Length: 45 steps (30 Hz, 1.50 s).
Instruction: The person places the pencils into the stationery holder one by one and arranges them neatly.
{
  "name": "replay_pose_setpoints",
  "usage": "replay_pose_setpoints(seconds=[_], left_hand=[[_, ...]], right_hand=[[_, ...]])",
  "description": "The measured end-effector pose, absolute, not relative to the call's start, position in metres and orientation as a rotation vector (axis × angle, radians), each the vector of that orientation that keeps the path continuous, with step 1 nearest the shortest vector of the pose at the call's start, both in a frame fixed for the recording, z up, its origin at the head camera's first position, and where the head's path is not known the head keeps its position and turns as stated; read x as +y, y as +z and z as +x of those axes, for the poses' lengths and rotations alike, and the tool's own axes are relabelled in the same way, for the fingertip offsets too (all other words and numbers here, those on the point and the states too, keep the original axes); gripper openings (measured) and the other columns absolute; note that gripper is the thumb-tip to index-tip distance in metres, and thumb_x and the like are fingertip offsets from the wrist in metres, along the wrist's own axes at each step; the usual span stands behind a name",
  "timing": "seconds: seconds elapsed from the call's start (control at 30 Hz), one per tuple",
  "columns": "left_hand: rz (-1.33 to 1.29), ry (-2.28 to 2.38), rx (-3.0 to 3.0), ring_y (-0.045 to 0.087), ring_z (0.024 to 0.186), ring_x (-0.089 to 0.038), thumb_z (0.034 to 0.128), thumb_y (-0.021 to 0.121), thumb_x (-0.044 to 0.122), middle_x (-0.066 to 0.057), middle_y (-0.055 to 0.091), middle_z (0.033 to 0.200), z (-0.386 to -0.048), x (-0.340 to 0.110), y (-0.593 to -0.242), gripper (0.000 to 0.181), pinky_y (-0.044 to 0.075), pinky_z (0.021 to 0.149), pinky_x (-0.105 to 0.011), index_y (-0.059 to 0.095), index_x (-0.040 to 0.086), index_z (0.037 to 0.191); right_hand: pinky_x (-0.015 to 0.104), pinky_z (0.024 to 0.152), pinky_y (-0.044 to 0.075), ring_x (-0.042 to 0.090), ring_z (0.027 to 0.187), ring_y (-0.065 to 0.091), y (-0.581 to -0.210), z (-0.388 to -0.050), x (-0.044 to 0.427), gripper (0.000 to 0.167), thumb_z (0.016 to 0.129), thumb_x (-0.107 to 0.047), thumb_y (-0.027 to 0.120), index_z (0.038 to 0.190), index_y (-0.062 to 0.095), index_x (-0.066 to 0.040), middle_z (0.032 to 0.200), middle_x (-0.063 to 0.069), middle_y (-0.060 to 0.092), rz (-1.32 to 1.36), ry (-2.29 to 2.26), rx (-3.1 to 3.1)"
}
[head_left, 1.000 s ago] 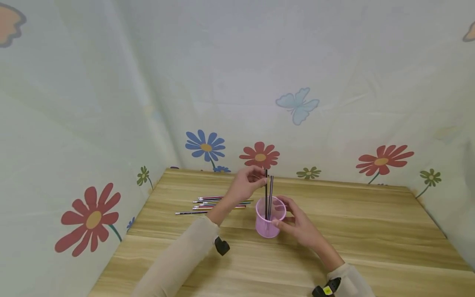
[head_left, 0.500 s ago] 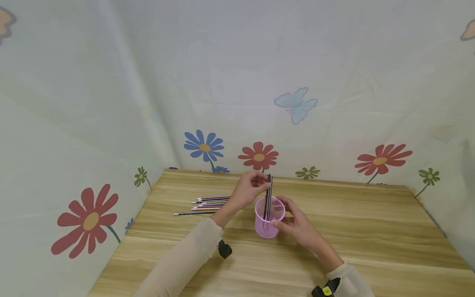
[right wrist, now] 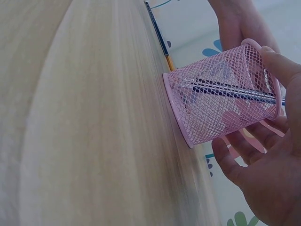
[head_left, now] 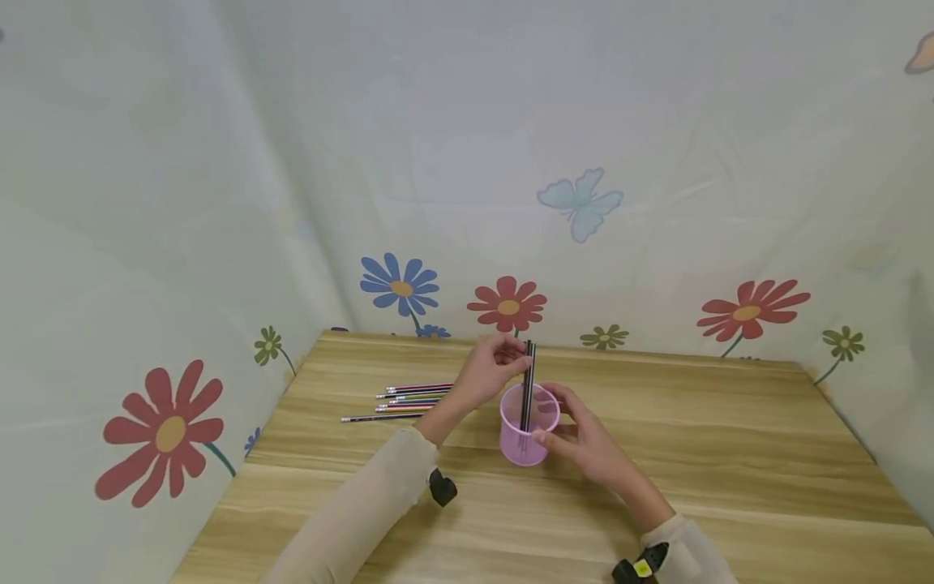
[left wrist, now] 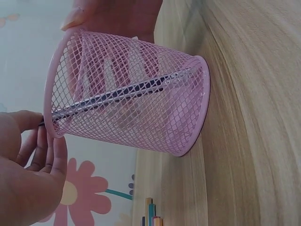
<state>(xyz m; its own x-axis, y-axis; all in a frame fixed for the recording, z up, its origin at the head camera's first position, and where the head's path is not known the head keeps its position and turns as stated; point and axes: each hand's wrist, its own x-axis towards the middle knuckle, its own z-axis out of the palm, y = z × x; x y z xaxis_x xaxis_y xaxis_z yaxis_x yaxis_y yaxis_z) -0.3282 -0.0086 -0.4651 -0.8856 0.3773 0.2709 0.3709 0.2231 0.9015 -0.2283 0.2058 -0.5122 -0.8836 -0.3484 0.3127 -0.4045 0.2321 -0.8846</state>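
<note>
A pink mesh cup point(head_left: 522, 448) stands upright on the wooden table, with dark striped pencils point(head_left: 528, 389) standing in it, eraser ends down as both wrist views show through the mesh point(left wrist: 127, 94). My left hand point(head_left: 487, 373) pinches a dark pencil near its top, above the cup's rim; in the left wrist view the thumb and fingers point(left wrist: 33, 165) meet at the rim. Around the cup's right side curls my right hand point(head_left: 587, 442), thumb at the near rim and fingers behind point(right wrist: 268, 160). How many pencils are inside is hard to tell.
Several coloured pencils point(head_left: 397, 408) lie in a loose group on the table point(head_left: 730, 454), left of the cup and partly behind my left forearm. A flower-printed cloth point(head_left: 452, 162) rises behind the table and along its sides.
The pencil in my left hand has gone lower into the cup and now stands close against the others. My left hand has moved slightly down and right; my right hand stays on the cup.
</note>
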Motion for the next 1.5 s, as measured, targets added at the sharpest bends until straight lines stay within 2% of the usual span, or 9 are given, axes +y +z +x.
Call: replay_pose_setpoints(seconds=[0.43,0.57,0.77,0.87,1.03,1.23,1.5], left_hand=[[0.751,1.824,2.411,0.07,0.094,-0.016,0.0995,0.077,0.016,-0.004,0.072,0.106,-0.327,-0.01,-0.47,0.02,0.059,0.087,-0.031,0.07,0.006,0.116],[0.777,1.782,2.412,0.07,0.095,-0.015,0.0997,0.078,0.025,-0.001,0.073,0.107,-0.326,-0.016,-0.472,0.024,0.059,0.088,-0.031,0.071,0.011,0.118],[0.792,1.755,2.361,0.073,0.099,-0.017,0.1003,0.076,0.034,0.001,0.074,0.111,-0.329,-0.032,-0.47,0.032,0.061,0.091,-0.039,0.072,0.012,0.122],[0.807,1.724,2.391,0.072,0.101,-0.018,0.1012,0.076,0.032,0.0,0.074,0.112,-0.333,-0.041,-0.47,0.035,0.061,0.091,-0.041,0.071,0.007,0.126],[0.783,1.641,2.5,0.07,0.102,-0.018,0.1012,0.076,0.027,-0.001,0.074,0.11,-0.342,-0.057,-0.473,0.034,0.059,0.089,-0.035,0.071,0.004,0.126],[0.673,1.621,2.542,0.07,0.103,-0.022,0.1009,0.075,0.017,-0.007,0.074,0.11,-0.352,-0.07,-0.486,0.03,0.059,0.091,-0.038,0.07,-0.001,0.124],[0.635,1.491,2.672,0.07,0.095,-0.019,0.0985,0.078,0.016,-0.005,0.074,0.102,-0.366,-0.083,-0.507,0.021,0.059,0.087,-0.037,0.074,0.002,0.114]], right_hand=[[0.056,0.105,0.051,0.044,0.14,0.049,-0.512,-0.229,0.207,0.073,0.099,-0.017,0.076,0.16,0.037,-0.006,0.154,0.021,0.05,0.754,1.741,-2.46],[0.056,0.105,0.051,0.044,0.14,0.049,-0.511,-0.23,0.207,0.074,0.099,-0.017,0.076,0.16,0.036,-0.005,0.154,0.022,0.049,0.753,1.74,-2.462],[0.051,0.105,0.053,0.041,0.139,0.051,-0.51,-0.231,0.209,0.073,0.099,-0.017,0.077,0.16,0.038,-0.008,0.153,0.018,0.051,0.741,1.718,-2.471],[0.051,0.105,0.052,0.041,0.138,0.051,-0.509,-0.231,0.209,0.073,0.099,-0.017,0.077,0.16,0.038,-0.008,0.152,0.017,0.052,0.744,1.716,-2.464],[0.052,0.105,0.052,0.041,0.138,0.052,-0.507,-0.23,0.209,0.073,0.099,-0.016,0.076,0.16,0.038,-0.008,0.152,0.018,0.053,0.75,1.716,-2.456],[0.049,0.105,0.052,0.041,0.138,0.052,-0.508,-0.229,0.21,0.072,0.099,-0.016,0.077,0.16,0.039,-0.011,0.152,0.017,0.053,0.735,1.707,-2.468],[0.053,0.107,0.051,0.045,0.139,0.05,-0.512,-0.227,0.207,0.072,0.098,-0.017,0.078,0.159,0.04,-0.012,0.153,0.019,0.052,0.714,1.734,-2.468]])
